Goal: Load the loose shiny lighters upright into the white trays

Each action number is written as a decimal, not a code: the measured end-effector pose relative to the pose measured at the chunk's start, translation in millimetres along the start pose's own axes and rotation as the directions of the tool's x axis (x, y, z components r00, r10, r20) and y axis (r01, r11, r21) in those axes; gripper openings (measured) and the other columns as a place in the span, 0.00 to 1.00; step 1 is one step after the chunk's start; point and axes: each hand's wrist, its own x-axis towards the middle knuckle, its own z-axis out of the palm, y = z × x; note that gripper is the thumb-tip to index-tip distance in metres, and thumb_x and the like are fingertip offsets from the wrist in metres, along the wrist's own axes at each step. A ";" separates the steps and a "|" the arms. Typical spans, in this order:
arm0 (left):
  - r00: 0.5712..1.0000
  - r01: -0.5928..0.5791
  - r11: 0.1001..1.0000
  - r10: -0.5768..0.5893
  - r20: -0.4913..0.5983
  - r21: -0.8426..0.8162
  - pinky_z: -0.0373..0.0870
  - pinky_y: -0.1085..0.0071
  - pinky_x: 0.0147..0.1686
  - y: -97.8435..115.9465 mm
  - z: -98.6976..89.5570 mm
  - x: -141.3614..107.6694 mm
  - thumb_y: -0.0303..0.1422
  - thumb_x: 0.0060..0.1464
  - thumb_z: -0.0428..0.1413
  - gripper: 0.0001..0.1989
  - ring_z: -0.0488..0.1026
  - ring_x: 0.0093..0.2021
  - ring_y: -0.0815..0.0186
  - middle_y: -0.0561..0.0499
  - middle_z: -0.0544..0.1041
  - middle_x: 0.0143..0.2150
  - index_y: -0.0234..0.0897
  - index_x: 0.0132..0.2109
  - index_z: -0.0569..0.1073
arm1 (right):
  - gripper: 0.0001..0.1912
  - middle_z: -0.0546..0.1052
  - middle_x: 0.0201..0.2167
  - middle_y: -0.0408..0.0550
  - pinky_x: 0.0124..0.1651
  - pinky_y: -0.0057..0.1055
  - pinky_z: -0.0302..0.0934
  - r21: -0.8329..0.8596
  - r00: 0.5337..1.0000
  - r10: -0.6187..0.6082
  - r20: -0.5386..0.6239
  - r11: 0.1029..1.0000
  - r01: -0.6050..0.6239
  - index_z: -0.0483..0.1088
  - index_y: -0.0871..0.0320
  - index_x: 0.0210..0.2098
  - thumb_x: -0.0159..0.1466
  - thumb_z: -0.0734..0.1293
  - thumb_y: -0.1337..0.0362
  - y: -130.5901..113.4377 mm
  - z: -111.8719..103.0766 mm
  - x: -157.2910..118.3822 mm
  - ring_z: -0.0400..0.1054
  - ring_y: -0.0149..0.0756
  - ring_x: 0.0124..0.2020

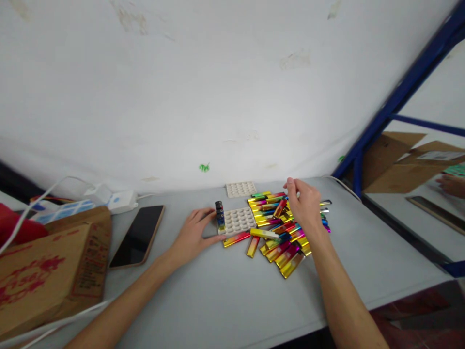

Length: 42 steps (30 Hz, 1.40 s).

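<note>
My left hand [193,233] is at the left end of a white tray [238,222] with rows of holes, its thumb along the front corner and its fingers by the back corner. A row of upright lighters [220,215] with black tops stands in the tray's leftmost holes. My right hand [305,201] is over the back right of a pile of shiny lighters [285,252] in yellow, red, pink and blue. Its fingers are curled, and whatever they may hold is hidden. One yellow lighter [264,233] lies beside the tray's front right corner.
A second white holed tray [241,189] lies against the wall. On the left are a phone [138,236], a cardboard box [54,271] and a white power strip [122,201] with cables. A blue metal frame [358,174] borders the right side, with cartons [410,165] and another person's hand [452,184] beyond.
</note>
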 end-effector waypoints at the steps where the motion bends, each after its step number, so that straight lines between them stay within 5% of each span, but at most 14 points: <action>1: 1.000 -0.001 1.000 0.001 0.001 -0.001 0.71 0.50 0.64 -0.1 0.1 -0.3 0.59 0.61 0.63 0.36 0.72 0.63 0.47 0.40 0.76 0.65 0.39 0.64 0.75 | 0.24 0.82 0.29 0.52 0.40 0.35 0.60 -0.004 0.999 -0.009 0.037 1.000 0.009 0.75 0.56 0.32 0.78 0.57 0.55 1.7 0.0 0.1 0.76 0.42 0.32; 10: 1.000 -0.004 1.000 0.004 -0.016 -0.003 0.71 0.50 0.64 0.5 1.7 -0.5 0.59 0.60 0.63 0.35 0.73 0.63 0.47 0.40 0.76 0.64 0.39 0.64 0.76 | 0.16 0.82 0.34 0.52 0.43 0.37 0.62 0.061 0.946 -0.042 0.320 0.998 0.024 0.76 0.57 0.37 0.76 0.61 0.57 0.1 -2.4 -0.7 0.76 0.43 0.36; 12: 1.000 -0.007 1.000 0.007 -0.024 -0.003 0.72 0.50 0.64 1.1 1.9 -0.4 0.59 0.60 0.63 0.36 0.73 0.62 0.47 0.40 0.76 0.64 0.39 0.64 0.75 | 0.14 0.82 0.35 0.50 0.42 0.36 0.63 0.134 0.872 -0.069 0.485 0.991 0.004 0.76 0.56 0.38 0.74 0.64 0.56 -3.5 -8.2 -1.1 0.75 0.42 0.36; 17: 0.999 -0.005 1.000 0.005 -0.031 -0.017 0.72 0.49 0.64 2.8 1.3 -0.6 0.58 0.60 0.64 0.36 0.73 0.62 0.46 0.40 0.77 0.63 0.40 0.65 0.75 | 0.13 0.81 0.34 0.45 0.36 0.32 0.62 0.200 0.559 -0.108 0.822 0.974 -0.106 0.76 0.55 0.37 0.65 0.74 0.52 -15.1 -21.9 -5.7 0.74 0.39 0.35; 20: 1.000 -0.001 1.000 0.000 -0.020 -0.029 0.71 0.47 0.64 3.7 0.4 -0.4 0.58 0.60 0.64 0.36 0.72 0.62 0.46 0.39 0.76 0.64 0.39 0.65 0.75 | 0.13 0.81 0.35 0.45 0.34 0.31 0.59 0.118 0.473 -0.059 0.879 0.988 -0.096 0.77 0.55 0.37 0.58 0.79 0.56 -22.8 -23.9 -10.5 0.73 0.38 0.34; 30: 1.000 0.010 0.999 -0.010 -0.015 -0.033 0.71 0.48 0.64 4.9 -0.4 -0.2 0.57 0.60 0.65 0.35 0.72 0.63 0.46 0.40 0.76 0.64 0.40 0.65 0.75 | 0.05 0.80 0.28 0.44 0.30 0.31 0.58 0.211 0.532 -0.132 0.836 0.973 -0.091 0.78 0.54 0.30 0.60 0.77 0.64 -19.5 -13.2 -21.0 0.71 0.38 0.28; 42: 1.000 0.007 0.999 -0.008 -0.005 -0.037 0.70 0.49 0.65 6.6 -1.6 0.2 0.58 0.60 0.64 0.36 0.72 0.63 0.46 0.39 0.76 0.64 0.39 0.65 0.75 | 0.05 0.82 0.36 0.45 0.36 0.32 0.62 0.217 0.596 -0.145 0.790 0.975 -0.050 0.76 0.55 0.37 0.65 0.74 0.63 -25.1 -13.4 -15.2 0.74 0.38 0.35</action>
